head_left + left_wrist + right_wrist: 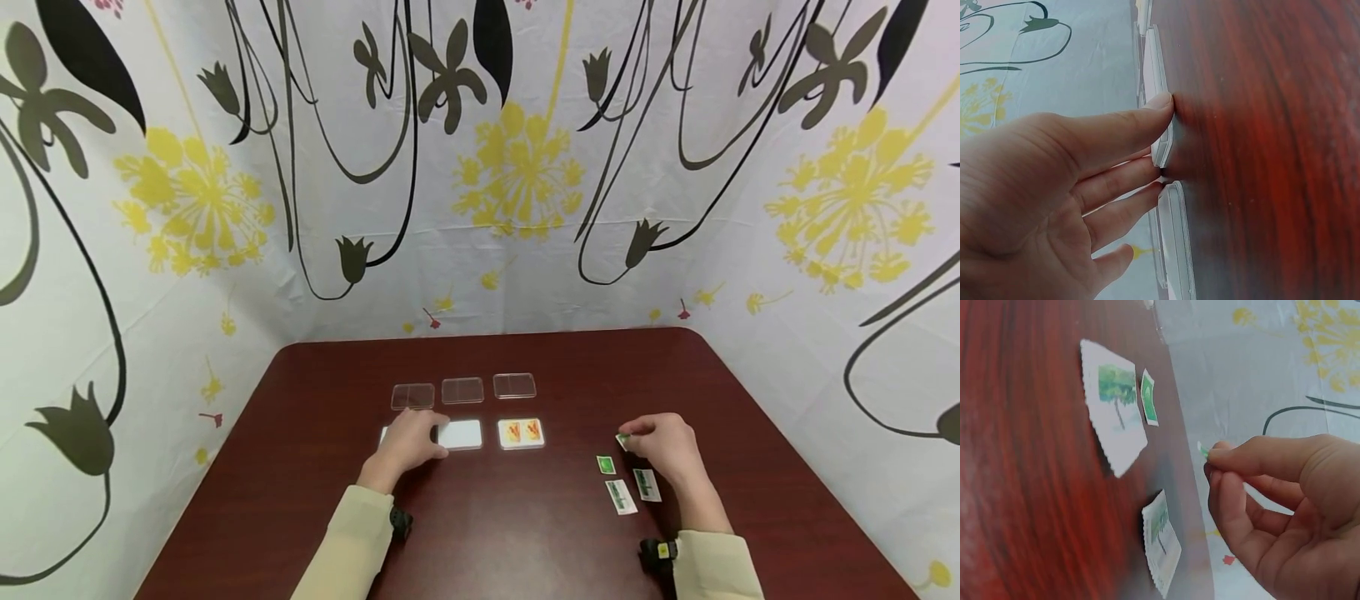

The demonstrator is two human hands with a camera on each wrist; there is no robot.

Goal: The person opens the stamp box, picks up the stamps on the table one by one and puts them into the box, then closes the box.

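My left hand (408, 442) straddles the left end of the middle white flat case (461, 434), thumb at its near edge and index finger at its far edge. In the left wrist view the thumb (1141, 119) presses the case's side; the other fingers lie beyond. Another white case (1175, 237) is partly hidden under this hand. At the right, my right hand (663, 446) pinches a small green stamp (1202, 450) between thumb and index finger. Near it lie a small green stamp (606, 465) and two larger tree-printed stamps (621, 497), their edges perforated.
Three clear plastic lids (462, 390) stand in a row behind the white cases. The right-hand case (521, 433) bears two orange-patterned stamps. All lie on a dark red wooden table (525, 533), with a flower-printed curtain (510, 283) around its far sides.
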